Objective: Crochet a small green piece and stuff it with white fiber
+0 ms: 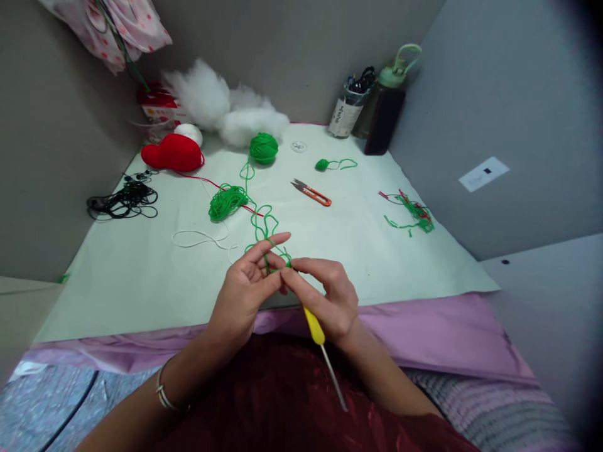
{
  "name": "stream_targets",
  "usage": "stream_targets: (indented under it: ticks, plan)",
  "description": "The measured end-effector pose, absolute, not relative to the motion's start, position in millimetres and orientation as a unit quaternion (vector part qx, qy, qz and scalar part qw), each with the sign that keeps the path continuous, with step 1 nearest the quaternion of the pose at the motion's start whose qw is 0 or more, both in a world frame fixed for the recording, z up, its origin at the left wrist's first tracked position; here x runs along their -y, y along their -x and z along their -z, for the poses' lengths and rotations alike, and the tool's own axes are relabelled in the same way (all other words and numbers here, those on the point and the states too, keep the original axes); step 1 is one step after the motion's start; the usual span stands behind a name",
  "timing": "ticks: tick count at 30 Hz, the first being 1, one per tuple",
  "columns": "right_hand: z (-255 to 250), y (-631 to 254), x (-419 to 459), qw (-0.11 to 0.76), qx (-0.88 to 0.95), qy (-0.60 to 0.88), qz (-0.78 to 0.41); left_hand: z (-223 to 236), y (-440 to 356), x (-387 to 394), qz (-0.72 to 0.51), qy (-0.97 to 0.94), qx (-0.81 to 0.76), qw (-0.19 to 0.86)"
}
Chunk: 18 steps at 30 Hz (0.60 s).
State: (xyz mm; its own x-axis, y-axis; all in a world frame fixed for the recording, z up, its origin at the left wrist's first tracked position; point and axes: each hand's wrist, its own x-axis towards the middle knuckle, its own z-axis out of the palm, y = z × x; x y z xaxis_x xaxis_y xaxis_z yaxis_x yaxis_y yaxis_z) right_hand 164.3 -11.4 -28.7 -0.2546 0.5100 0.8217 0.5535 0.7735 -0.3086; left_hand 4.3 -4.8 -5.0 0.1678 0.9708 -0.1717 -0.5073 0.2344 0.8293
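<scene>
1. The yellow-handled hook is gripped in the right hand, its rear metal shaft slanted down over the maroon clothing.
2. Green yarn is draped over the extended index finger of the left hand; a bit of it is pinched by that hand's thumb and fingers, at the hook's front end, where details are partly hidden.
3. Both hands are held close together above the near edge of the pale table cover.
4. Beyond them, a loose green skein is laid, with a wound green ball behind.
5. Orange-handled snips are placed right of the skein.
</scene>
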Motion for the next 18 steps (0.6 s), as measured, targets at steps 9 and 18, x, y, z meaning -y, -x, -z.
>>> stream_targets:
  ticks: [9, 18]
  plan:
    - [13, -159, 6, 0.645, 0.583, 0.344, -0.354, -3, 1, -1, -0.501, -0.272, -0.355, 0.740]
    - [28, -159, 6, 0.572, 0.727, 0.353, -0.139, 4, -8, 3, -0.525, -0.300, -0.370, 0.706]
